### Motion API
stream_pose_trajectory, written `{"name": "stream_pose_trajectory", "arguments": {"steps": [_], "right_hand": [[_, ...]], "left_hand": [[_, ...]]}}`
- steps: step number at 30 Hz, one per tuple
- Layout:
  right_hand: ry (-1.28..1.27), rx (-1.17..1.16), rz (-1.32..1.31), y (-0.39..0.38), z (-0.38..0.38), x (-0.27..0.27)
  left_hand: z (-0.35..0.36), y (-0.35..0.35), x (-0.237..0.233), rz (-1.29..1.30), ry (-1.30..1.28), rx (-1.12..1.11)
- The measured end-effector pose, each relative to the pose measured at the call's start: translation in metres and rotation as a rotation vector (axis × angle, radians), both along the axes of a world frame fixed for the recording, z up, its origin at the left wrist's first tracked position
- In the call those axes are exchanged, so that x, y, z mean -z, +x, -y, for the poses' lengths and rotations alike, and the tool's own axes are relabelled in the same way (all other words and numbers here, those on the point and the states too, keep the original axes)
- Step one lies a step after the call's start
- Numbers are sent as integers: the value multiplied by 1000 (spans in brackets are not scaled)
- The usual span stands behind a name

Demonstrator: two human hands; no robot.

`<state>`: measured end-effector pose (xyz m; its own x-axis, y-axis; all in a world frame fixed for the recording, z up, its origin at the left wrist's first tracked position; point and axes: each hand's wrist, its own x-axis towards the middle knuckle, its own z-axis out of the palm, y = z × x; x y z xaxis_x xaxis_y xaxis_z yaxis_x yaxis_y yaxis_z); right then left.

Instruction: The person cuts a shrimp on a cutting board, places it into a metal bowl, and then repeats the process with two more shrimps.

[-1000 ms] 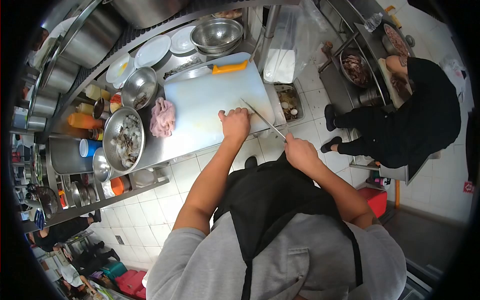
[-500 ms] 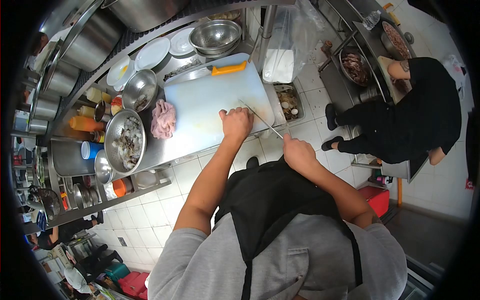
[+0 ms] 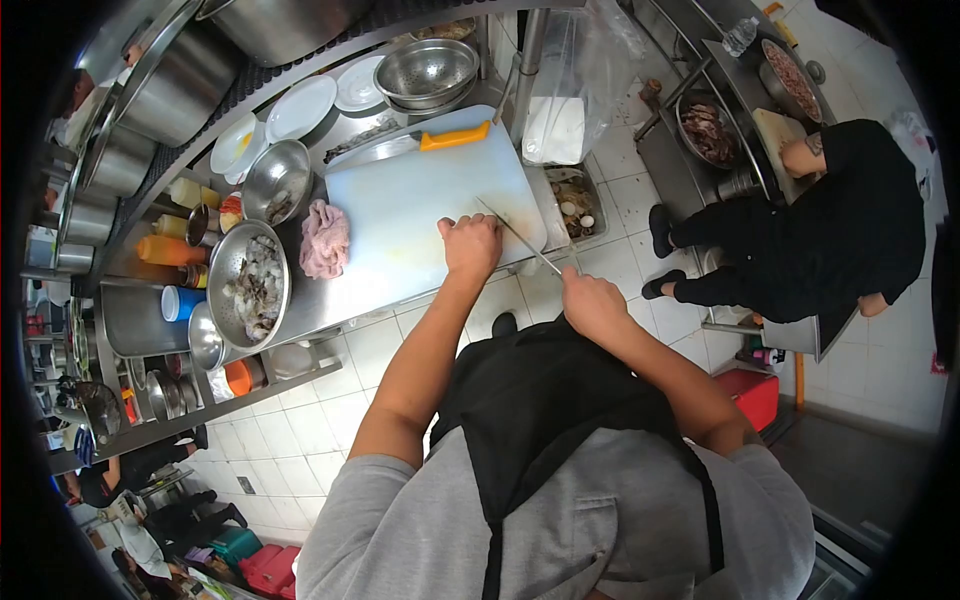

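My right hand [image 3: 597, 303] is wrapped round the handle of a knife [image 3: 525, 240], whose thin blade slants up and left over the near right part of the white cutting board [image 3: 400, 200]. My left hand [image 3: 472, 247] rests on the board beside the blade, fingers curled in. What lies under those fingers, if anything, is hidden. A second knife with a yellow handle [image 3: 455, 137] lies along the board's far edge. Left of the board is a crumpled pink cloth [image 3: 325, 240]. Shrimp [image 3: 255, 290] fill part of a steel colander [image 3: 222, 318] further left.
A steel bowl [image 3: 256, 182] holding a little shrimp stands behind the colander. White plates [image 3: 302, 108] and stacked colanders [image 3: 428, 70] are at the back. A pan of scraps [image 3: 577, 205] sits right of the board. A co-worker [image 3: 850, 225] in black stands at the right-hand counter.
My hands and the knife keep nearly the same pose, with only a slight shift of the view. At the right, the co-worker's arm has moved a little.
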<state>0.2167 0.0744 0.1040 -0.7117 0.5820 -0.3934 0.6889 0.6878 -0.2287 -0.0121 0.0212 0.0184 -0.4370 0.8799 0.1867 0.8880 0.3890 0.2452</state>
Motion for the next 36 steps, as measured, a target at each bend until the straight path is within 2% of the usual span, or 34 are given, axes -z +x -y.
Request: {"name": "stream_pose_trajectory", "arguments": {"steps": [15, 20, 36], "right_hand": [[-35, 40, 1, 10, 0, -2], [-68, 84, 12, 10, -3, 1], [3, -29, -1, 1, 4, -6]], "left_hand": [[2, 0, 2, 27, 4, -23], [12, 3, 2, 125, 32, -48], [15, -2, -1, 143, 28, -41]]}}
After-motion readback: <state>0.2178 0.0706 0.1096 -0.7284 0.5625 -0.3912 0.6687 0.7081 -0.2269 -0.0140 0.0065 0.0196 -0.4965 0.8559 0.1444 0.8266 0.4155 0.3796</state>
